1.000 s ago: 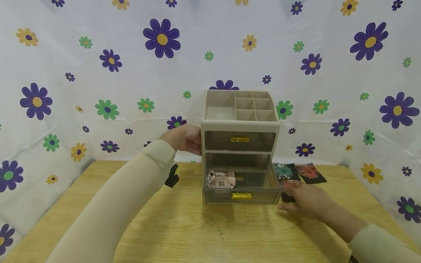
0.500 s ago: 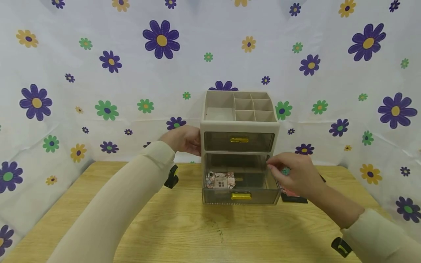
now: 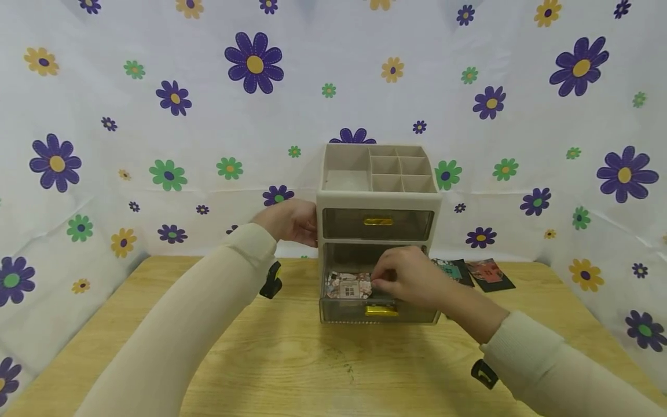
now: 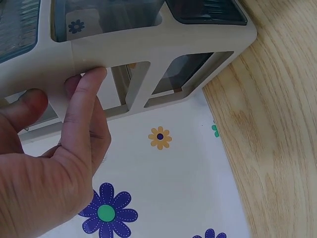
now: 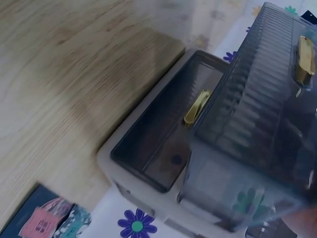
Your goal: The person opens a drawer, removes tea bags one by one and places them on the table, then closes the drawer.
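Note:
A cream desktop drawer organizer (image 3: 380, 200) stands on the table. My left hand (image 3: 292, 222) grips its left side; in the left wrist view thumb and fingers (image 4: 85, 109) curl round a post of its frame. The lower smoky, see-through drawer (image 3: 406, 313) is pulled out, while the upper drawer (image 3: 339, 223) is closed. In the lower one lies a floral-printed packet (image 3: 349, 286) with a pale label. My right hand (image 3: 411, 278) reaches in over this drawer, thumb and forefinger pinching the packet's right edge. Only a blurred bit of that hand shows in the right wrist view.
Right of the organizer lie a green-labelled packet (image 3: 449, 269) and a red-labelled packet (image 3: 488, 272), both on black. A pink-labelled packet (image 5: 42, 222) shows in the right wrist view. Behind the wooden table (image 3: 292, 359) hangs a flowered cloth (image 3: 208, 116).
My right hand has lifted from the packets at the right, crossed the drawer's right wall and come down inside at the floral packet. My left hand keeps its grip on the organizer.

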The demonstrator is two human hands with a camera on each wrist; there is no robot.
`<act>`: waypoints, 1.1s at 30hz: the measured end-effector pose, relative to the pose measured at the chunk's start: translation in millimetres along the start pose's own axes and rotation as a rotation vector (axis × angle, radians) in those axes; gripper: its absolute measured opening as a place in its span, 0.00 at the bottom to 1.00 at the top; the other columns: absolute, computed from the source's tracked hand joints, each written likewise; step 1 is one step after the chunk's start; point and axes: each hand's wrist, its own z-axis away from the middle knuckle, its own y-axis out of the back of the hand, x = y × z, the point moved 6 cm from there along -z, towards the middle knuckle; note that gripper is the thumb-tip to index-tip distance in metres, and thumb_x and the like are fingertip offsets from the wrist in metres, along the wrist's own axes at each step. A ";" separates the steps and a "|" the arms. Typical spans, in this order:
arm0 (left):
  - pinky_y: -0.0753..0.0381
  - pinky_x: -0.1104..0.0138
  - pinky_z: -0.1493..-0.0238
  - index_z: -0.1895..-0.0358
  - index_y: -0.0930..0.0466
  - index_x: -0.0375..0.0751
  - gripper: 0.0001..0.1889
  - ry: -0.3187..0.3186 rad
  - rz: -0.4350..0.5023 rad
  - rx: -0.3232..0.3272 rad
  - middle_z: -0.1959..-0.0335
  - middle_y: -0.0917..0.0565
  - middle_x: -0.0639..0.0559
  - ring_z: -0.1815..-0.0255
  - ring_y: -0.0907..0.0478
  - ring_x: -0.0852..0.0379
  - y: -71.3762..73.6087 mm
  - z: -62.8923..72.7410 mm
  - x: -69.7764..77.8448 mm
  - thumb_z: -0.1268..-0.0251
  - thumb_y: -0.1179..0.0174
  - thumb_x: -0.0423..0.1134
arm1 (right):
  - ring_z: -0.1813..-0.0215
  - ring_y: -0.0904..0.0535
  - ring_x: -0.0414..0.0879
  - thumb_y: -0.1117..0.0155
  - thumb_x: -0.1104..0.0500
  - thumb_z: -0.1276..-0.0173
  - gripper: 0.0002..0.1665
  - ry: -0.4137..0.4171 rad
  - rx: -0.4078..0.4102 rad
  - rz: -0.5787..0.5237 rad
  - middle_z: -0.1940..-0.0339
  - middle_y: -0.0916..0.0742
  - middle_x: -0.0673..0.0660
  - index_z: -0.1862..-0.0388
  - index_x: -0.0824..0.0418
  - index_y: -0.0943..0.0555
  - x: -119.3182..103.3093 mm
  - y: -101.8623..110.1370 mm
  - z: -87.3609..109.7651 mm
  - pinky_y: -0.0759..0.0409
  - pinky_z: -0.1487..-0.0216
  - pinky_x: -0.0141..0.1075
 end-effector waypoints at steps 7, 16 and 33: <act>0.21 0.54 0.37 0.35 0.32 0.30 0.21 -0.002 0.031 -0.013 0.50 0.24 0.38 0.54 0.21 0.47 1.0 0.0 -1.3 0.30 0.55 0.23 | 0.67 0.21 0.35 0.29 0.59 0.35 0.03 0.007 -0.061 -0.034 0.68 0.13 0.47 0.68 0.56 0.09 -4.4 -15.1 -19.6 0.21 0.68 0.27; 0.18 0.55 0.39 0.36 0.31 0.31 0.19 -0.002 0.004 0.005 0.52 0.23 0.39 0.55 0.20 0.48 3.3 1.0 -0.6 0.28 0.54 0.26 | 0.61 0.21 0.40 0.28 0.57 0.36 0.10 -0.008 -0.098 -0.036 0.61 0.15 0.50 0.56 0.58 0.10 -2.7 -25.0 -26.8 0.19 0.61 0.31; 0.20 0.55 0.37 0.41 0.29 0.31 0.16 -0.005 0.009 -0.017 0.53 0.23 0.39 0.57 0.21 0.49 1.5 -1.5 -0.9 0.30 0.56 0.24 | 0.63 0.24 0.42 0.25 0.53 0.38 0.24 -0.084 -0.280 0.058 0.62 0.17 0.54 0.51 0.67 0.20 4.7 -43.1 -31.5 0.23 0.62 0.34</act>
